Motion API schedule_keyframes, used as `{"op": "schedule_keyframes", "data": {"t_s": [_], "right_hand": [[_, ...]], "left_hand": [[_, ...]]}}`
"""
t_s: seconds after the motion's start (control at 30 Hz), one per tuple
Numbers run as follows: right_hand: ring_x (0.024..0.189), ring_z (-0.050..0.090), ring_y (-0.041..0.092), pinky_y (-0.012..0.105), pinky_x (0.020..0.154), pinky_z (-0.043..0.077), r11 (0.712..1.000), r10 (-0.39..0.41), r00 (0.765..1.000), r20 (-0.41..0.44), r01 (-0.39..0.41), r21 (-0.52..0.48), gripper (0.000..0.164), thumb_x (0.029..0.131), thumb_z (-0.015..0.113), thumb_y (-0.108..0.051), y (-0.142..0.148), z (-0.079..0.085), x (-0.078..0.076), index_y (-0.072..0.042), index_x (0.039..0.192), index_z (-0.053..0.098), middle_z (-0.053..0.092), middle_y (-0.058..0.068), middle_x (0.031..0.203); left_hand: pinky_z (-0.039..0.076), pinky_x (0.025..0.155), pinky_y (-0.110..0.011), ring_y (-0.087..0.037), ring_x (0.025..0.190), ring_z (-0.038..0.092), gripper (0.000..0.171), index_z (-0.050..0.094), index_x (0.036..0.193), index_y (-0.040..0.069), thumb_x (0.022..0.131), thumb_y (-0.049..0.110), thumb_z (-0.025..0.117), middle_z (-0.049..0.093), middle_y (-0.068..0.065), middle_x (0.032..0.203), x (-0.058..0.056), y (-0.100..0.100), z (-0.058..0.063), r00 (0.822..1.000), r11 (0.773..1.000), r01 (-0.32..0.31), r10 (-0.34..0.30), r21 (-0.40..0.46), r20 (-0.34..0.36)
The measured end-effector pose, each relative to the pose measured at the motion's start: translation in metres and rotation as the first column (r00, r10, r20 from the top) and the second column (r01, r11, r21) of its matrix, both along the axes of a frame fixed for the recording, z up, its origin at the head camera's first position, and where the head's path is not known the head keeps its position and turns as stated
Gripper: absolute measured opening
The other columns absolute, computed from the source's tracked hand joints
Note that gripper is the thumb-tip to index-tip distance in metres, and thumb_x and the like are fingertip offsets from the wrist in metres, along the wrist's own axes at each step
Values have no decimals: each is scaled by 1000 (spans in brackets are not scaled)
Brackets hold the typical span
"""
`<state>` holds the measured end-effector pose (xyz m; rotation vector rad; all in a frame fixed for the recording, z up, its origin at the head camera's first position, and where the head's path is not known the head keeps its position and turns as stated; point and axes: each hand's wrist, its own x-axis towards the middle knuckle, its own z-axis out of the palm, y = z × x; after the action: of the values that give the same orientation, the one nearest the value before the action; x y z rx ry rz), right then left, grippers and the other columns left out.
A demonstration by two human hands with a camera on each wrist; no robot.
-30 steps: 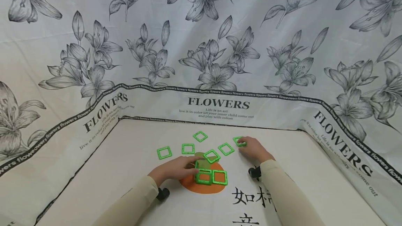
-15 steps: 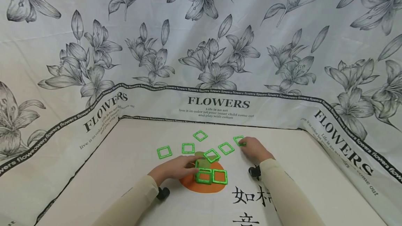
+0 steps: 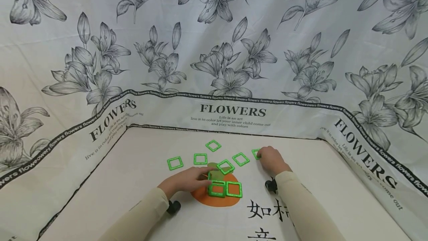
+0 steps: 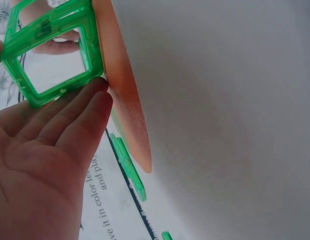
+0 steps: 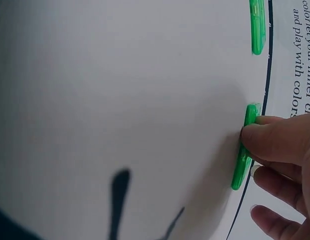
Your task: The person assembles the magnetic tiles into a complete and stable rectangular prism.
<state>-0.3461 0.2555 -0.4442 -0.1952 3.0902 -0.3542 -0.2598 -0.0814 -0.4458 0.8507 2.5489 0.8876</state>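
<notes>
My left hand (image 3: 188, 179) holds a small structure of green magnetic tiles (image 3: 217, 195), thumb at the near side and fingers at the far side. In the left wrist view, the fingers of the left hand (image 4: 50, 145) lie nearly straight along an upright tile (image 4: 65, 91). Another green tile (image 3: 240, 189) adjoins the structure on its right. Over at the right, my right hand (image 3: 272, 160) pinches a single green magnetic tile (image 3: 255, 154). The right wrist view has that tile (image 5: 238, 172) between thumb and forefinger, close to the table, the other fingers loosely bent.
Several loose square green tiles, such as one at the left (image 3: 175, 169), one at the back (image 3: 213, 141) and one near the right hand (image 3: 240, 164), lie behind the structure. An orange fruit print (image 3: 217, 202) is under it. Flower-printed cloth (image 3: 230, 120) encloses the table.
My right hand has shifted the pinched tile slightly right and nearer to me. The left hand and the tile structure stay in place.
</notes>
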Motion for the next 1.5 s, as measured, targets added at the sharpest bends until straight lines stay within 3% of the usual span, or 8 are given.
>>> {"op": "schedule_keyframes", "data": {"t_s": [0.27, 0.43, 0.6, 0.9, 1.5], "right_hand": [[108, 59, 32, 51, 95, 48, 998, 26, 1000, -4, -25, 51, 19, 92, 59, -8, 3, 5, 5, -6, 106, 73, 68, 12, 111], [88, 61, 25, 46, 85, 51, 993, 70, 997, -15, -68, 98, 14, 91, 60, -12, 3, 8, 8, -8, 96, 73, 69, 7, 97], [73, 52, 20, 41, 73, 47, 988, 86, 996, -25, -82, 129, 7, 87, 63, -14, 7, 9, 11, -12, 86, 70, 65, 2, 83], [72, 52, 19, 39, 72, 49, 988, 107, 993, -60, -99, 118, 7, 88, 66, -19, 8, 16, 18, -13, 89, 68, 66, 1, 85], [87, 63, 21, 43, 81, 53, 990, 131, 984, -117, -125, 58, 14, 86, 66, -5, 9, 25, 38, -7, 99, 71, 70, 6, 95]], "left_hand": [[47, 102, -37, -18, 124, 57, 52, 41, 147, 28, 97, 39, 51, 55, 3, 140, 1, 2, 2, 1000, 1000, 3, -3, -3, -5], [48, 102, -38, -19, 124, 57, 52, 42, 146, 27, 97, 40, 51, 55, 2, 140, 1, 2, 2, 1000, 1000, 2, -2, -3, -7], [48, 102, -39, -19, 124, 57, 51, 42, 146, 28, 97, 39, 51, 55, 2, 140, 2, 1, 3, 1000, 1000, 6, -6, 0, -9], [47, 103, -41, -21, 123, 58, 54, 42, 147, 25, 96, 40, 52, 56, -1, 139, 4, 2, 6, 1000, 1000, -8, 7, -23, -21], [45, 104, -41, -19, 124, 55, 55, 40, 148, 27, 96, 42, 51, 57, 1, 137, 2, 4, 4, 1000, 999, -29, 29, -39, -9]]}}
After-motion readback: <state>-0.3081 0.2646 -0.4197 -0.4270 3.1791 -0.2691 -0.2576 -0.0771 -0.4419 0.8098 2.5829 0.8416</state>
